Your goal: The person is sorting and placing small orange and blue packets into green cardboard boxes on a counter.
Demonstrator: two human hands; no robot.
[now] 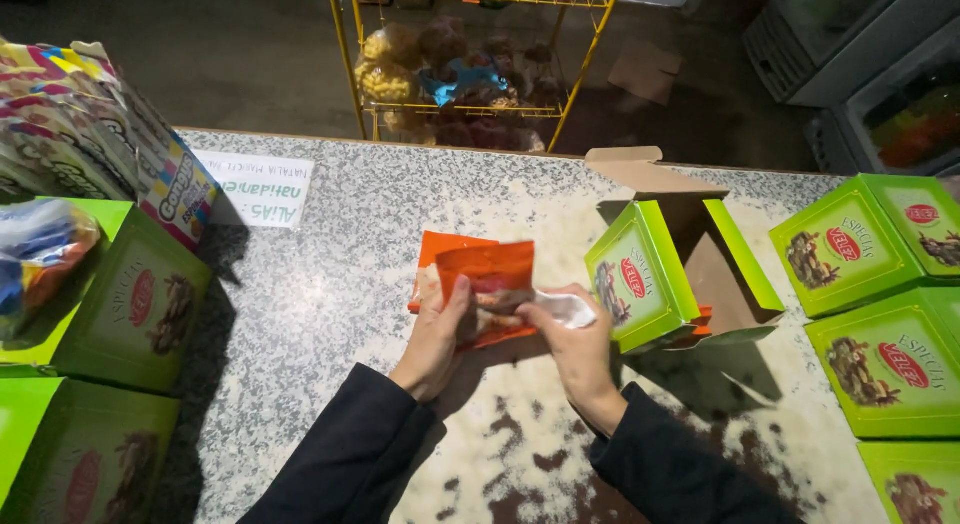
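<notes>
Both my hands rest on a speckled stone counter and hold flat orange snack packets. My left hand presses its thumb on the left side of the packets. My right hand grips their right end, where a clear plastic edge sticks out. More orange packets lie under the top one. Just right of my hands stands an open green carton with its lid flipped up, an orange packet showing at its lower edge.
Closed green cartons sit at the right edge, more green cartons at the left with colourful snack bags above them. A white paper sign lies at the back left. A yellow wire rack with bagged goods stands behind the counter.
</notes>
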